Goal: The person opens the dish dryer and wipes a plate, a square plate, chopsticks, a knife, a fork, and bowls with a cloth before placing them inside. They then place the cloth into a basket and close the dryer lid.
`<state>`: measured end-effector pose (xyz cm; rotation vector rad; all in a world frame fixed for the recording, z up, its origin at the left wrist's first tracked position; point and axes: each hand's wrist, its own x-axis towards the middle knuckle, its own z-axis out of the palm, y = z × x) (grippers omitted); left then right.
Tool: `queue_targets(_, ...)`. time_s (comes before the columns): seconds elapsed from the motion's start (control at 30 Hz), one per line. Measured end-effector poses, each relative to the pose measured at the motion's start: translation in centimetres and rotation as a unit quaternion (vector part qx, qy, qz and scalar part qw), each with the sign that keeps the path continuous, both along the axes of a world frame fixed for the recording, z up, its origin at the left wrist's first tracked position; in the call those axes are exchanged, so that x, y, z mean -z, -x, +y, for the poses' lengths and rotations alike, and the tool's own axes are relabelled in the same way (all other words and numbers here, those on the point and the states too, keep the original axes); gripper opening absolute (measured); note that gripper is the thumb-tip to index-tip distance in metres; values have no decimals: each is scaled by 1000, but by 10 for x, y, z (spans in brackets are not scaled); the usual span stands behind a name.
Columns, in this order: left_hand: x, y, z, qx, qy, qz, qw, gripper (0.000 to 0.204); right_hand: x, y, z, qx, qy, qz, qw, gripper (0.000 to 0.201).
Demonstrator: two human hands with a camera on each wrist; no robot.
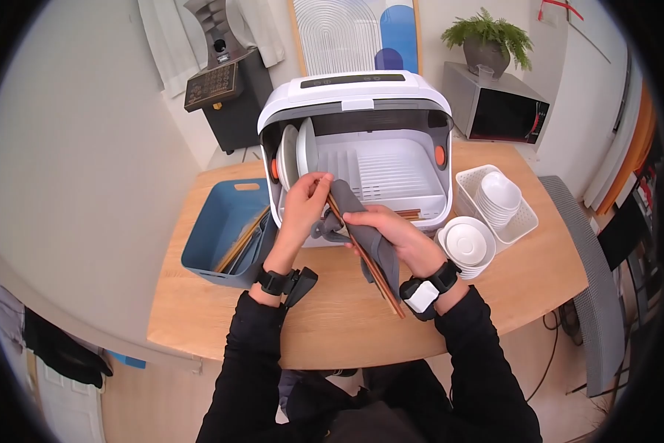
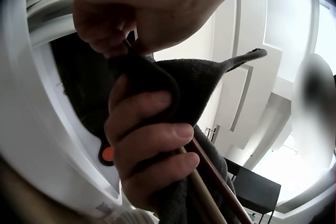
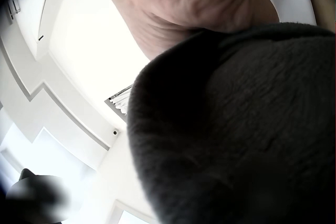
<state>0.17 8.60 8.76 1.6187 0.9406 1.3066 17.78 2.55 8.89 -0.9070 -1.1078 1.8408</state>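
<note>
A pair of brown chopsticks (image 1: 386, 286) slants down across the front of the white dish cabinet, partly wrapped in a grey cloth (image 1: 378, 245). My left hand (image 1: 302, 208) pinches their upper end. Lower down, my right hand (image 1: 400, 235) grips the cloth around the chopsticks; its curled fingers (image 2: 152, 145) show in the left wrist view, with the sticks emerging beneath. Dark cloth (image 3: 252, 129) fills much of the right wrist view and hides the right fingers there. A loose fold of the cloth hangs between the hands.
The open white cabinet (image 1: 355, 90) holds upright plates (image 1: 307, 148) at its left and several chopsticks (image 1: 408, 214) at its front right. To the left stands a blue bin (image 1: 206, 244) with more utensils. White bowls (image 1: 467, 245) and a white basket (image 1: 525, 225) sit on the right.
</note>
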Motion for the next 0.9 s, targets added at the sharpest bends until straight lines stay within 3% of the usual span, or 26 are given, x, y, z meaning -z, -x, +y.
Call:
queue_targets(0.33, -8, 10, -3, 55, 56, -20, 997, 23, -8, -2, -5, -18, -15, -14, 1000, 39)
queue_targets(0.47, -22, 24, -9, -47, -12, -26, 998, 23, -15, -10, -11, -53, -73, -49, 995, 38)
queue_targets(0.53, -28, 37, -6, -90, -29, -29, 995, 24, -19, -22, -8, -70, -124, -119, 983, 36)
queue_targets(0.67, -33, 46, -6, -64, 3, -13, 998, 20, -22, -39, -4, -38, -252, -256, 932, 32)
queue_targets(0.73, -30, 40, -13, -192, -169, 170, 952, 15, -24, -43, -6, -26, -270, -304, 913, 36)
queue_targets(0.8, -29, 27, -25, -287, -309, 325, 846, 11, -23, -44, -6, -4, -309, -348, 885, 38)
queue_targets(0.83, -31, 20, -34, -321, -364, 390, 783, 10, -20, -44, -6, 12, -341, -368, 865, 37)
queue_targets(0.9, -28, 10, -44, -299, -380, 466, 741, 8, -19, -42, -7, 22, -378, -390, 840, 37)
